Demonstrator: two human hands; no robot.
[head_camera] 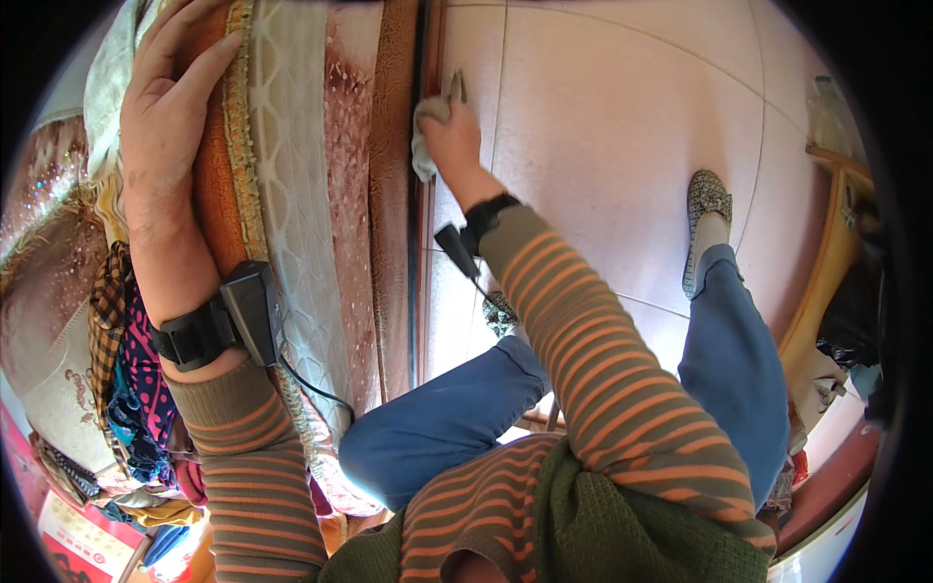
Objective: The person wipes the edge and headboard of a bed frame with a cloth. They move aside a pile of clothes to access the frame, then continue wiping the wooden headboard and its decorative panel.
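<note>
My left hand (164, 109) rests with its fingers spread on an orange fabric cover (211, 175) with a fringed yellow edge, on top of a sofa or bed. Lower down at the right, my right hand (453, 138) grips a greyish cloth (424, 149) against the dark reddish-brown lower edge (431, 80) of that furniture. Part of the cloth sticks out beyond the fingers. Both wrists wear black straps with small black devices. Between the hands hang a whitish lace cover (291, 146) and a brown patterned cover (350, 182).
Pale floor tiles (598, 146) lie right of the furniture. My legs are bent, with patterned shoes (708, 197) on the floor. Piled clothes (146, 364) lie at the left. A wooden shelf or stool edge (816, 270), a black bag (849, 313) and a glass jar (831, 116) stand at the right.
</note>
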